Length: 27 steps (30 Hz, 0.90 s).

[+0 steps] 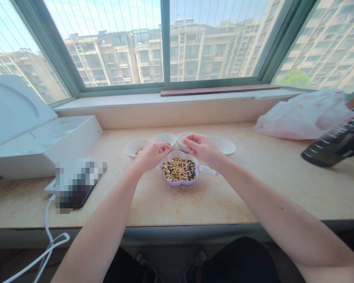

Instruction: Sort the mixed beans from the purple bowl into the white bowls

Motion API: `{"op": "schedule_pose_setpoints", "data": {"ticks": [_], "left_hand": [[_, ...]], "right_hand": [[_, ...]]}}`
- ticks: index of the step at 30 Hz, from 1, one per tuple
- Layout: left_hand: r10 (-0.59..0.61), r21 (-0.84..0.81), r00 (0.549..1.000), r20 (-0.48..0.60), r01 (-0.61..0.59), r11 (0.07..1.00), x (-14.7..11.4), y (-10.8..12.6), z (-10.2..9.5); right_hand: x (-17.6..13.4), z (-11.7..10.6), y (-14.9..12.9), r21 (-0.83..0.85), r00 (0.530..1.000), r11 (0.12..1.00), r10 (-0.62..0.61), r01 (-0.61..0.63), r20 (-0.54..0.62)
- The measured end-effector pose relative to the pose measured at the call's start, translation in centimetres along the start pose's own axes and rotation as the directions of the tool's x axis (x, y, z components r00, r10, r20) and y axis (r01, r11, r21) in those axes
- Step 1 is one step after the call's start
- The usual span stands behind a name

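A purple-rimmed, scalloped bowl (168,181) with a handle holds mixed black, yellow and other beans (181,169). Behind it stand several small white bowls in a row. My left hand (152,153) is closed in a pinch above the rear left edge of the bean bowl, near a white bowl (164,137) with a few dark bits in it. My right hand (201,146) pinches over another white bowl (181,137), partly covering it. What either hand's fingertips hold is too small to tell. Reddish bits lie in the leftmost white bowl (131,148), partly behind my left hand.
An open white box (70,141) stands at the left, with a pixelated phone-like object (82,188) and white cable (47,228) before it. At the right are a plastic bag (301,116) and a dark bottle (336,141). The rightmost white bowl (224,145) sits beyond my right wrist.
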<state>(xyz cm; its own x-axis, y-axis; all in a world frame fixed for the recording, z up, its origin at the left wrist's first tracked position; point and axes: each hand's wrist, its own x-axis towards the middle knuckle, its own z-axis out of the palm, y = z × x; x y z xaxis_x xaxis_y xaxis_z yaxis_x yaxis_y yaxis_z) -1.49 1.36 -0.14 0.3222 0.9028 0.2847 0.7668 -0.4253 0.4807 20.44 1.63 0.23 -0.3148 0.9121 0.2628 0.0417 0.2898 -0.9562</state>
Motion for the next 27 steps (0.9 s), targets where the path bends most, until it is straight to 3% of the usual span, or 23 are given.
{"op": "schedule_pose_setpoints", "data": {"ticks": [3, 5, 10, 18, 22, 27], "left_hand": [[0.016, 0.001, 1.0, 0.007, -0.016, 1.0, 0.0, -0.1, 0.0], [0.018, 0.005, 1.0, 0.009, -0.019, 1.0, 0.0, -0.1, 0.0], [0.025, 0.009, 1.0, 0.009, -0.025, 1.0, -0.1, -0.2, 0.1], [0.02, 0.021, 1.0, 0.022, -0.021, 1.0, -0.1, -0.1, 0.0], [0.014, 0.031, 0.999, 0.042, -0.015, 0.999, -0.1, 0.2, -0.1], [0.014, 0.016, 0.999, 0.043, -0.015, 1.0, -0.4, 0.6, -0.1]], "right_hand": [[-0.2, 0.1, -0.1, -0.184, 0.988, 0.977, -0.124, 0.105, -0.095], [-0.4, 0.1, -0.1, -0.359, 0.958, 0.915, -0.248, 0.184, -0.142], [-0.7, -0.1, -0.3, -0.582, 0.907, 0.768, -0.404, 0.266, -0.119], [-0.5, -0.3, -0.2, -0.604, 0.9, 0.745, -0.424, 0.284, -0.099], [0.2, -1.2, 0.7, -0.68, 0.908, 0.687, -0.413, 0.256, -0.076], [1.4, -2.9, 2.5, -0.803, 0.945, 0.587, -0.308, 0.102, -0.106]]}}
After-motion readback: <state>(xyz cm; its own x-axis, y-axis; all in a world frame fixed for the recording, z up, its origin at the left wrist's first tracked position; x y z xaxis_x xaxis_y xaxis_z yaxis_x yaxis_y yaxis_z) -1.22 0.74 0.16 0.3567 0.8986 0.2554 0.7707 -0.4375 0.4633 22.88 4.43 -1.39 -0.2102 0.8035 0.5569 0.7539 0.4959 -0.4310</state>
